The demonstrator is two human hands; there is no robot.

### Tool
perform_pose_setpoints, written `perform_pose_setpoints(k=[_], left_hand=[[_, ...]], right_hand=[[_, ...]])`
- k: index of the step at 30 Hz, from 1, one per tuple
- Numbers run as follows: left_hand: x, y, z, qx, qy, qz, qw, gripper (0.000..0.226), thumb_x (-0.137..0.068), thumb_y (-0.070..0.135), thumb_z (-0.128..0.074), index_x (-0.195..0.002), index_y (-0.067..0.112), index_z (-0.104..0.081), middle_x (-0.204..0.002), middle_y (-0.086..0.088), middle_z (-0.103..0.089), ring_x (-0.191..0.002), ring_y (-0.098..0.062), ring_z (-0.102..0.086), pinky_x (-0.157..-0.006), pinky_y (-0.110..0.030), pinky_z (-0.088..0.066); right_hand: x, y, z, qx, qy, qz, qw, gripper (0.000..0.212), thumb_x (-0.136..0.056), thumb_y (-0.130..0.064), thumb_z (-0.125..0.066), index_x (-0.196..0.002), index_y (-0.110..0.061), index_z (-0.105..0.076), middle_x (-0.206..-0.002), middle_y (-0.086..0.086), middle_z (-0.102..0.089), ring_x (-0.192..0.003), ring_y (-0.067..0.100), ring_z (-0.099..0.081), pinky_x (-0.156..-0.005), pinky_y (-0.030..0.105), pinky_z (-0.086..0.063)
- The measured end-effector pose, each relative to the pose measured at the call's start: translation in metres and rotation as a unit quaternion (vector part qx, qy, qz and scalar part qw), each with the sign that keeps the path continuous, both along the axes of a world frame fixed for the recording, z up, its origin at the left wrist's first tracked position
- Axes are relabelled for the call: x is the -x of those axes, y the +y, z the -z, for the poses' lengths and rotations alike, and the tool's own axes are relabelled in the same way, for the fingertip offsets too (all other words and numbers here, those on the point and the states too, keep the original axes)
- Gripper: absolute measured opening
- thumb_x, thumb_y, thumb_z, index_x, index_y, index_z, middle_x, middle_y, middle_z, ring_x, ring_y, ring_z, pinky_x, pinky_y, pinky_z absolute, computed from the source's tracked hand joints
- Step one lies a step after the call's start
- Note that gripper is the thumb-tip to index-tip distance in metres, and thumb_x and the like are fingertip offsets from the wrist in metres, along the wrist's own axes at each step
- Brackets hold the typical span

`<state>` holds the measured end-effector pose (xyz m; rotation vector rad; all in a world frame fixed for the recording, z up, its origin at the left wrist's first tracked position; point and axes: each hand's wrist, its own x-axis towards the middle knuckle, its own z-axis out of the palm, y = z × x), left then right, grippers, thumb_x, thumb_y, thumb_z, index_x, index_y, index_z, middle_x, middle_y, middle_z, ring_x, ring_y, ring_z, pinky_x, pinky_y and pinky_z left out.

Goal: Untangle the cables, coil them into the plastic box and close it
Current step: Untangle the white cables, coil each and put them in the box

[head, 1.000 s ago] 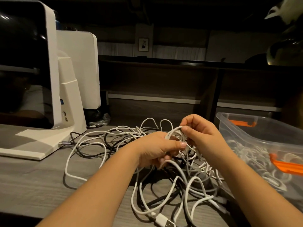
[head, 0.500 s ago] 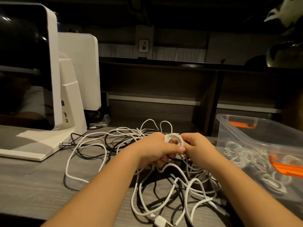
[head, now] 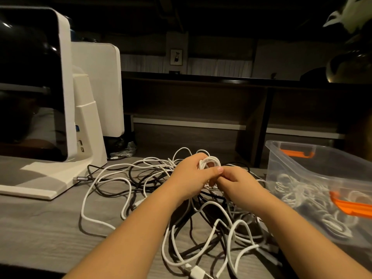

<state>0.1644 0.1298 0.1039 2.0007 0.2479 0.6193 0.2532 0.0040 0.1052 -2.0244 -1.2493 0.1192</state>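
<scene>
The left hand (head: 191,178) is gripping a small white coil (head: 209,163), its fingers curled round the loops and its thumb lying across the front; the right hand (head: 239,184) is meeting it from the right, fingers bent and pinching, it seems, the same cable just under the coil, though the dim light is hiding the exact hold; both hands are hovering just above the tangle (head: 181,208) of white and dark cables, which is sprawling over the grey tabletop (head: 40,228) in front of the person; a white plug (head: 198,272) is lying at the near edge of the tangle. The clear box (head: 302,168) is sitting to the right of the tangle, near the right hand, open at the top, with orange handles (head: 298,153) on its rim; coiled white cables are showing through its wall. A white monitor (head: 66,97) is standing on the left of the tabletop, well apart from the box, and a dark cable is running from its base toward the tangle.
</scene>
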Motion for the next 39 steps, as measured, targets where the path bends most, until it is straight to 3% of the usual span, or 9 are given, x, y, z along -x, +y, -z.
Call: perform_pose_setpoints(k=[4,6,11,16,23,26,29,34,39], left_hand=[[-0.002,-0.007,-0.003,0.218,-0.064,0.012,0.974,0.01,-0.097,0.026,-0.064,-0.098,0.017,-0.066,-0.074,0.003,-0.066,-0.045,-0.004,-0.045,-0.043,-0.018,-0.035],[-0.001,-0.007,-0.004,0.246,-0.076,-0.005,0.966,0.012,-0.098,0.027,-0.062,-0.103,0.017,-0.066,-0.085,0.0,-0.071,-0.048,-0.005,-0.047,-0.044,-0.019,-0.038],[-0.003,0.0,0.0,0.008,-0.069,-0.115,0.991,0.016,-0.096,0.035,-0.063,-0.097,0.019,-0.066,-0.088,-0.003,-0.069,-0.08,-0.02,-0.064,-0.069,-0.034,-0.052],[-0.009,0.006,0.002,-0.118,-0.008,-0.158,0.98,0.022,-0.097,0.041,-0.06,-0.098,0.019,-0.057,-0.089,0.002,-0.061,-0.081,-0.013,-0.058,-0.066,-0.028,-0.045],[-0.001,0.003,0.001,-0.135,0.072,-0.06,0.986,0.064,-0.093,0.068,-0.02,-0.094,0.019,-0.06,-0.089,0.002,-0.062,-0.087,-0.015,-0.059,-0.088,-0.041,-0.048],[0.004,-0.006,-0.001,-0.139,0.083,0.034,0.986,0.073,-0.082,0.076,-0.016,-0.104,0.028,-0.066,-0.094,0.011,-0.066,-0.088,0.0,-0.06,-0.09,-0.035,-0.047],[0.006,-0.014,-0.001,-0.174,0.126,0.095,0.972,0.053,-0.088,0.074,-0.033,-0.103,0.033,-0.063,-0.094,0.011,-0.066,-0.086,-0.002,-0.061,-0.09,-0.034,-0.049],[0.007,-0.017,-0.004,-0.099,0.077,0.123,0.985,0.009,-0.089,0.036,-0.05,-0.091,0.031,-0.057,-0.08,0.003,-0.059,-0.074,-0.013,-0.056,-0.077,-0.043,-0.05],[0.001,-0.02,0.004,-0.012,0.039,0.109,0.993,0.053,-0.079,0.022,-0.051,-0.132,0.027,-0.047,-0.081,-0.005,-0.064,-0.065,-0.012,-0.058,-0.064,-0.032,-0.048]], right_hand=[[0.005,0.007,0.0,0.023,-0.036,-0.004,0.999,0.03,-0.103,-0.027,-0.046,-0.087,-0.016,-0.068,-0.06,-0.007,-0.054,-0.054,0.005,-0.046,-0.06,0.03,-0.041],[0.009,0.01,-0.001,0.047,-0.057,-0.01,0.997,0.03,-0.103,-0.032,-0.046,-0.086,-0.018,-0.068,-0.064,-0.005,-0.054,-0.057,0.007,-0.047,-0.061,0.029,-0.042],[0.013,0.006,-0.006,0.053,-0.146,-0.003,0.988,0.025,-0.103,-0.03,-0.045,-0.089,-0.021,-0.063,-0.071,-0.003,-0.061,-0.064,0.012,-0.054,-0.063,0.029,-0.044],[0.012,-0.001,-0.005,0.055,-0.244,-0.018,0.968,0.019,-0.101,-0.027,-0.044,-0.092,-0.02,-0.059,-0.081,-0.003,-0.061,-0.074,0.014,-0.056,-0.072,0.038,-0.05],[-0.004,-0.008,-0.009,-0.097,-0.456,-0.018,0.884,0.024,-0.094,-0.033,-0.049,-0.091,-0.021,-0.069,-0.085,-0.006,-0.056,-0.071,0.016,-0.05,-0.055,0.034,-0.045],[-0.012,-0.01,-0.005,-0.185,-0.346,-0.012,0.92,0.006,-0.088,-0.024,-0.064,-0.084,-0.021,-0.064,-0.08,-0.01,-0.057,-0.072,0.014,-0.053,-0.06,0.03,-0.046],[-0.011,-0.012,-0.005,-0.236,-0.195,-0.017,0.952,0.019,-0.079,-0.014,-0.079,-0.077,-0.026,-0.065,-0.075,-0.012,-0.063,-0.072,0.008,-0.061,-0.063,0.017,-0.047],[-0.007,-0.01,-0.01,-0.254,0.064,-0.02,0.965,0.01,-0.071,-0.022,-0.082,-0.074,-0.022,-0.073,-0.074,0.005,-0.071,-0.067,0.023,-0.066,-0.061,0.028,-0.055],[-0.01,-0.011,-0.009,-0.221,0.218,-0.009,0.951,0.033,-0.068,-0.037,-0.075,-0.079,-0.006,-0.07,-0.07,0.014,-0.069,-0.061,0.025,-0.062,-0.056,0.031,-0.052]])
